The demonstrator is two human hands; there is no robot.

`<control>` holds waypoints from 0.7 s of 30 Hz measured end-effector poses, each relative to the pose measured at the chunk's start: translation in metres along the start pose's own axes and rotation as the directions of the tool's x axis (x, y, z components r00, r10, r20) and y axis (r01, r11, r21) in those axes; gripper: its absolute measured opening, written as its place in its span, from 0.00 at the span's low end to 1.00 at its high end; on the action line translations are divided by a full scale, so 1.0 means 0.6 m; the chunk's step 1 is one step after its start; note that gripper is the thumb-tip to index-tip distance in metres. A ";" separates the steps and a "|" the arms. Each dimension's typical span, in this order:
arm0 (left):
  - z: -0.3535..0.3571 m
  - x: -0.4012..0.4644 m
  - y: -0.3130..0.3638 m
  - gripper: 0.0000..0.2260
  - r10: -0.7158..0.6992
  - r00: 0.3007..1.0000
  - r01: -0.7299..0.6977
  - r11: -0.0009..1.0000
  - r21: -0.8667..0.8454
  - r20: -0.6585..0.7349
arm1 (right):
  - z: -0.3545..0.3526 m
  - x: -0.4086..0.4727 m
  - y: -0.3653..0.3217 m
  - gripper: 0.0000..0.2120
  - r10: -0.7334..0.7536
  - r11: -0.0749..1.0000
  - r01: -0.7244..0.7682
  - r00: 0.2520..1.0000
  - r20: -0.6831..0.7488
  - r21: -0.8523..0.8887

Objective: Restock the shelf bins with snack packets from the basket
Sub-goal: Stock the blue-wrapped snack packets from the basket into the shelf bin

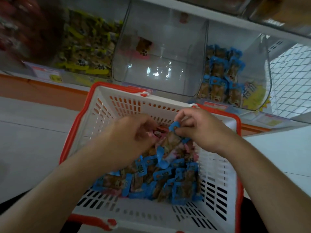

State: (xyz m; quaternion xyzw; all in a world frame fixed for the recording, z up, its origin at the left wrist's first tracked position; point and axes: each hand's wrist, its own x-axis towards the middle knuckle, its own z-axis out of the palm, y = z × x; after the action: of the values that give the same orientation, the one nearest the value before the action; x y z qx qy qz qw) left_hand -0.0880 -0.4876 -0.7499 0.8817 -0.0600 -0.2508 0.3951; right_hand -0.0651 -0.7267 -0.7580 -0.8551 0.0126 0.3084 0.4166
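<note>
Head view: both hands inside basket (107,105). Right hand (200,128) pinches a blue packet (174,132). Left hand (134,132) curled on a pink packet (159,132), blurred, mostly hidden. Packets (168,180) heaped below hands. Bins (159,52) beyond; far-left contents blurred.

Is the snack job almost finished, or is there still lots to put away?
Not nearly finished. The right bin already holds blue packets, but the middle bin has only one or two pink ones. Right now the right hand pinches a blue packet and the left hand holds a pink packet over the basket. A heap of packets still lies in it.
</note>
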 end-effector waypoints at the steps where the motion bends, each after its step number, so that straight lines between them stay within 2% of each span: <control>1: 0.006 0.000 0.004 0.15 0.000 0.999 0.002 0.999 -0.049 0.047 | -0.003 -0.002 -0.011 0.07 -0.040 0.998 0.040 0.999 0.009 0.057; 4: 0.017 0.000 0.017 0.20 -0.013 0.993 0.032 0.984 -0.172 0.114 | -0.010 -0.005 -0.032 0.08 -0.106 0.981 0.103 0.994 0.006 0.163; 7: 0.016 0.005 0.031 0.08 0.003 0.995 0.026 0.954 -0.299 0.096 | -0.017 -0.004 -0.038 0.08 -0.141 0.973 0.141 0.990 -0.016 0.180; 10: 0.012 0.009 0.035 0.14 0.031 0.989 0.023 0.937 -0.350 0.148 | -0.024 0.000 -0.031 0.06 -0.136 0.972 0.155 0.984 -0.117 0.177; 13: 0.017 0.014 0.037 0.15 0.017 0.983 0.078 0.867 -0.493 0.185 | -0.023 0.002 -0.024 0.06 -0.106 0.974 0.143 0.973 -0.204 0.178; 16: 0.032 0.016 0.046 0.15 -0.012 0.990 0.090 0.818 -0.569 0.140 | -0.021 -0.002 -0.021 0.05 -0.084 0.976 0.129 0.966 -0.243 0.175; 18: 0.041 0.017 0.053 0.15 -0.035 0.995 0.084 0.802 -0.591 0.093 | -0.019 -0.007 -0.017 0.02 -0.069 0.975 0.131 0.945 -0.318 0.178; 21: 0.050 0.021 0.056 0.15 -0.083 0.997 0.063 0.782 -0.620 -0.003 | -0.020 -0.023 -0.014 0.09 -0.120 0.971 0.201 0.877 -0.465 0.129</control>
State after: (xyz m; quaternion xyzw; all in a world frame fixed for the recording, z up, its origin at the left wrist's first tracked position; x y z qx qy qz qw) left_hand -0.0891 -0.5343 -0.7476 0.7089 0.0658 -0.2583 0.6530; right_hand -0.0675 -0.7334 -0.7392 -0.8619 0.0653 0.0620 0.4991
